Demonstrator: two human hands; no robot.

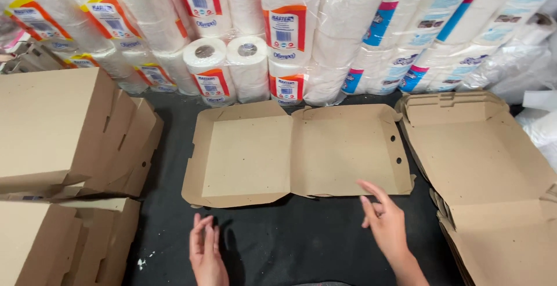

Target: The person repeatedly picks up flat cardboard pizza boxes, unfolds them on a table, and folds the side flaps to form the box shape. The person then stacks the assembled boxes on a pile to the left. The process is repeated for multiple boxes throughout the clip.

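Note:
An unfolded brown cardboard box [296,152] lies open and nearly flat on the black table [290,239], its two halves side by side with low raised edges. My left hand [206,251] hovers just in front of its left half, fingers together, holding nothing. My right hand [384,222] is near the front edge of the right half, fingers spread, index finger reaching to the cardboard rim.
Folded, closed cardboard boxes [58,129] are stacked at the left. A pile of flat, unfolded boxes [481,164] lies at the right. Wrapped packs of white paper rolls [290,31] line the back of the table.

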